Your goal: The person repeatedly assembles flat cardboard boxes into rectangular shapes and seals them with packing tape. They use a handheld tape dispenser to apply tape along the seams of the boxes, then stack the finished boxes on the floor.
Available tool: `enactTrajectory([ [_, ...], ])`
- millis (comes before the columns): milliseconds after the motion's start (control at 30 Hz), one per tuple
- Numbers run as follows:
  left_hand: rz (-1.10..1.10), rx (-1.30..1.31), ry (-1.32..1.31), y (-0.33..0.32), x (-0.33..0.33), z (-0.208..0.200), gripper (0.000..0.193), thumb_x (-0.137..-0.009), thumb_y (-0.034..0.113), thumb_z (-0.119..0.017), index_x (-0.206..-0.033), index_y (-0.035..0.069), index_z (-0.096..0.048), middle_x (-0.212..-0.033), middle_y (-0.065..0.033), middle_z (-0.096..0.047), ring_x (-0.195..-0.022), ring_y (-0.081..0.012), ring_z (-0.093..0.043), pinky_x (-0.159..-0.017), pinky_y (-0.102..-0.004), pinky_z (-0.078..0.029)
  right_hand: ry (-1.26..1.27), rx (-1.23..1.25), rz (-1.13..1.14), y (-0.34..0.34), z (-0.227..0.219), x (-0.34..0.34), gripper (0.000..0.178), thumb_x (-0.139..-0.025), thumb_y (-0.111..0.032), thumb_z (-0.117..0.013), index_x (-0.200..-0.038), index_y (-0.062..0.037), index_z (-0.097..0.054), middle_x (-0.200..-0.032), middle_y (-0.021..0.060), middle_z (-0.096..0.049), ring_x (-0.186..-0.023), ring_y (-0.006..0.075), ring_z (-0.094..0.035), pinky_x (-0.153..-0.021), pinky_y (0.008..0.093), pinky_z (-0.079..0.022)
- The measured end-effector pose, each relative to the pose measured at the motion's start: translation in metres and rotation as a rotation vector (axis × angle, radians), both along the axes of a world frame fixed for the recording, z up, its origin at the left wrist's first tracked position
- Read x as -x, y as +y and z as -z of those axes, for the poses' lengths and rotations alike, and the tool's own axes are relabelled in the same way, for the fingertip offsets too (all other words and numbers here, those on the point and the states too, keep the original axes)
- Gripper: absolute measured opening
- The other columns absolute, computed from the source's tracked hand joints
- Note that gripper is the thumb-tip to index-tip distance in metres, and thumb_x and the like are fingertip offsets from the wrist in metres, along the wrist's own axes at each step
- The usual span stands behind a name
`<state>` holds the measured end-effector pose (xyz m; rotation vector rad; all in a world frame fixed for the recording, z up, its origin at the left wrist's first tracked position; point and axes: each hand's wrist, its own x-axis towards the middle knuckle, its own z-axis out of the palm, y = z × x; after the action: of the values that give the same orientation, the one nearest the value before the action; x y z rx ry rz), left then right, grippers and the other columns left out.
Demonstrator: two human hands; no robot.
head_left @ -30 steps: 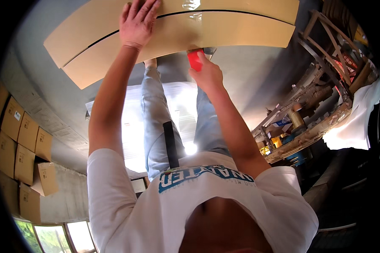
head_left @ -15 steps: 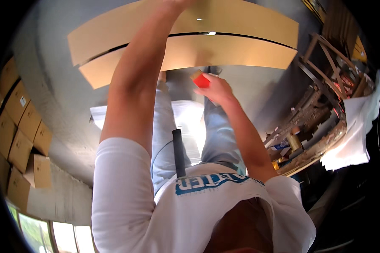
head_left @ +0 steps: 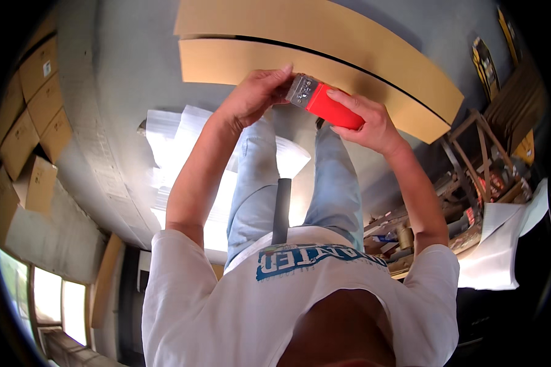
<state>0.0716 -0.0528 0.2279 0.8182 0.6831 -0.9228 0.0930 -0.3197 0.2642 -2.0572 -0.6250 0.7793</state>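
Two bare hands meet in front of the person's body, with a red tape dispenser between them. The right hand [head_left: 370,125] is closed around the body of the tape dispenser [head_left: 335,111], thumb along its upper side. The dispenser's shiny, see-through end [head_left: 302,90] points away from that hand, up and to the left, toward the left hand. The left hand [head_left: 256,96] has its fingers bent at that end, thumb raised; whether they pinch anything is too hidden to tell. Just beyond both hands lies a long brown cardboard box [head_left: 257,60], a narrow dark gap running lengthwise between its two flaps. Nearer the body than the hands are legs in pale blue trousers [head_left: 260,156]. Bright white sheets [head_left: 183,131] lie on the grey floor [head_left: 138,67], below and left of the left hand. Well to the left of that hand, brown cartons [head_left: 27,131] are stacked; well to the right of the right hand stands a rusty frame [head_left: 485,156].
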Motion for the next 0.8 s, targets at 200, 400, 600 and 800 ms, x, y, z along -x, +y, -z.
enactTrajectory([
  [200, -0.188, -0.373, -0.130, 0.088, 0.031, 0.036, 0.028, -0.090, 0.025, -0.068, -0.104, 0.001, -0.069, -0.093, -0.0069, -0.070, -0.086, -0.0133, -0.064, -0.082, -0.0270, -0.049, -0.169, -0.037, -0.247, 0.084, 0.018, -0.040, 0.077, -0.061, -0.018, -0.083, -0.133, -0.0282, -0.055, -0.094, 0.0073, -0.063, -0.079, 0.0273, -0.063, -0.068, 0.0378, -0.056],
  [400, -0.211, -1.166, -0.387, 0.197, -0.008, 0.056, 0.033, -0.094, 0.034, -0.061, -0.105, 0.005, -0.070, -0.092, -0.0066, -0.071, -0.087, -0.0154, -0.065, -0.079, -0.0326, -0.051, -0.336, 0.170, -0.265, 0.157, 0.069, -0.066, 0.072, -0.068, -0.023, -0.078, -0.134, -0.0356, -0.051, -0.086, 0.0050, -0.062, -0.076, 0.0259, -0.065, -0.066, 0.0399, -0.056],
  [600, 0.016, -1.324, -0.246, 0.201, -0.025, 0.141, 0.035, -0.090, 0.035, -0.060, -0.105, 0.005, -0.069, -0.091, -0.0223, -0.067, -0.094, -0.0340, -0.066, -0.079, -0.0428, -0.051, -0.251, 0.431, -0.317, 0.195, 0.097, -0.072, 0.071, -0.073, -0.028, -0.075, -0.138, -0.0380, -0.047, -0.090, 0.0041, -0.063, -0.082, 0.0259, -0.065, -0.072, 0.0418, -0.055],
  [800, 0.188, -1.400, -0.023, 0.208, -0.015, 0.202, 0.043, -0.092, 0.041, -0.055, -0.118, 0.007, -0.064, -0.097, -0.0228, -0.068, -0.097, -0.0350, -0.066, -0.084, -0.0440, -0.051, -0.229, 0.528, -0.357, 0.193, 0.104, -0.074, 0.070, -0.075, -0.033, -0.071, -0.139, -0.0416, -0.045, -0.096, 0.0025, -0.065, -0.086, 0.0242, -0.066, -0.072, 0.0391, -0.055],
])
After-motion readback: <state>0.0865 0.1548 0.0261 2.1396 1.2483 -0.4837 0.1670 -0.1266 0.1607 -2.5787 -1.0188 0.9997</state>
